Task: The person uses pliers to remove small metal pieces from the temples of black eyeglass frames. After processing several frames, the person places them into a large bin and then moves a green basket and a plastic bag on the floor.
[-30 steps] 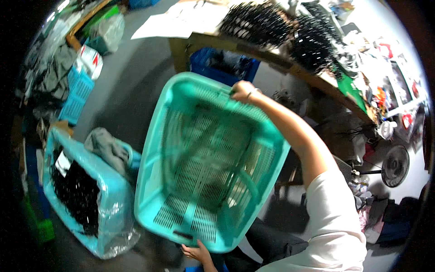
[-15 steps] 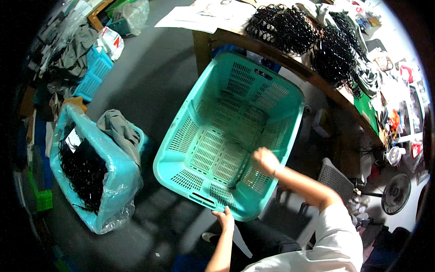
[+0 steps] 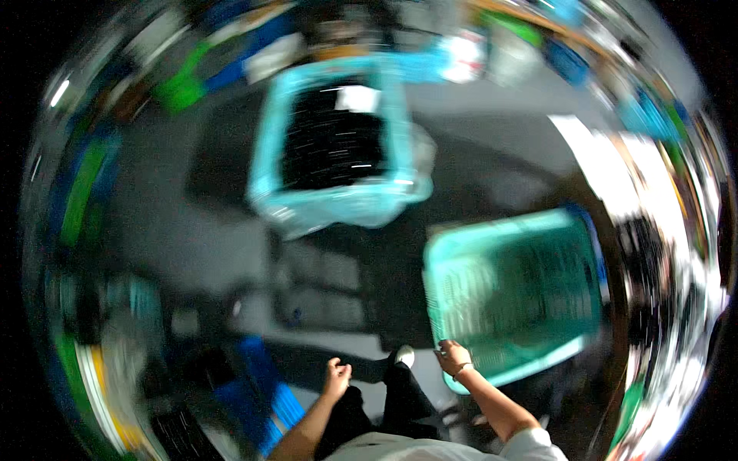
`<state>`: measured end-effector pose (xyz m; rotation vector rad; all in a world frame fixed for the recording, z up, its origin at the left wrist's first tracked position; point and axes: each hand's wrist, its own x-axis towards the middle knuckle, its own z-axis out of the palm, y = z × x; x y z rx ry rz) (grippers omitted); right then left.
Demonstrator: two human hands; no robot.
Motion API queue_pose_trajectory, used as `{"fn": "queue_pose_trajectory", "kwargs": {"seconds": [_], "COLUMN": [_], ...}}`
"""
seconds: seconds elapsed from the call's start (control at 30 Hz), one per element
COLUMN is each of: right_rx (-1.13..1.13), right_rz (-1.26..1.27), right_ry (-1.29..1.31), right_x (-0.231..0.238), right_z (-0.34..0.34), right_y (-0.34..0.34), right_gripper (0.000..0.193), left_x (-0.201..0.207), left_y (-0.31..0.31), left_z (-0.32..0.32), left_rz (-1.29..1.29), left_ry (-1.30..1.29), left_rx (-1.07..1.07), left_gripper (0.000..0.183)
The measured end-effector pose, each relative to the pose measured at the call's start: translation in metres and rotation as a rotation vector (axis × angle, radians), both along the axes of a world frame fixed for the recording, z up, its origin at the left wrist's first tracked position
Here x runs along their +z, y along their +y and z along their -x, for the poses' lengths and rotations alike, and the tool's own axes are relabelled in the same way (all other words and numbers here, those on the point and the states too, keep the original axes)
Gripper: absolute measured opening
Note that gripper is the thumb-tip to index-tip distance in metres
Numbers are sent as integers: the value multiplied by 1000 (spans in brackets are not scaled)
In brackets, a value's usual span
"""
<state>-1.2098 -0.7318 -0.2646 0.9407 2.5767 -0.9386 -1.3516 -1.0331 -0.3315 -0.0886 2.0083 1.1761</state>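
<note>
The large teal plastic basket (image 3: 435, 296) with slotted walls stands at the right, its inside bare. My right hand (image 3: 455, 356) is closed on its left rim, near the front corner. To the left, my left hand (image 3: 337, 379) hangs apart from the basket over the floor, fingers loosely curled and parted, holding nothing. Farther off stands a light blue basket (image 3: 265, 165) lined with clear plastic. A heap of black stringy pieces (image 3: 327, 146) fills it, with a white paper (image 3: 358, 98) on top. Motion blur softens the scene.
A worktable with white sheets (image 3: 588, 157) and black pieces (image 3: 642, 261) runs along the right. Blue flat pieces (image 3: 269, 384) lie on the floor at lower left. Blurred crates and bags, including a green item (image 3: 181, 92), line the far side.
The view has swung left, bringing the black-filled basket toward the middle. My left hand has let go of the teal basket's rim. My right hand has moved from inside it to the rim.
</note>
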Motion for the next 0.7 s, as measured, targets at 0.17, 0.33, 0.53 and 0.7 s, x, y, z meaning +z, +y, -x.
{"fn": "queue_pose_trajectory", "kwargs": {"seconds": [0.17,0.33,0.53,0.7], "right_rx": [354,688,1104,1461], "right_rz": [-50,57,629,603], "right_ry": [237,206,-42,-185], "right_x": [1,-40,2,-10], "right_z": [139,315,440,543], "right_y": [-32,-184,-456,-613], "right_gripper": [24,23,25,26], "left_x": [-18,42,107,161], "left_y": [-168,-287,-358,-393], "left_z": [25,17,62,136], "left_rz": [233,399,187,200], "left_ry": [152,174,333,535], "left_rx": [289,475,849,1071], "left_gripper": [50,53,42,38]}}
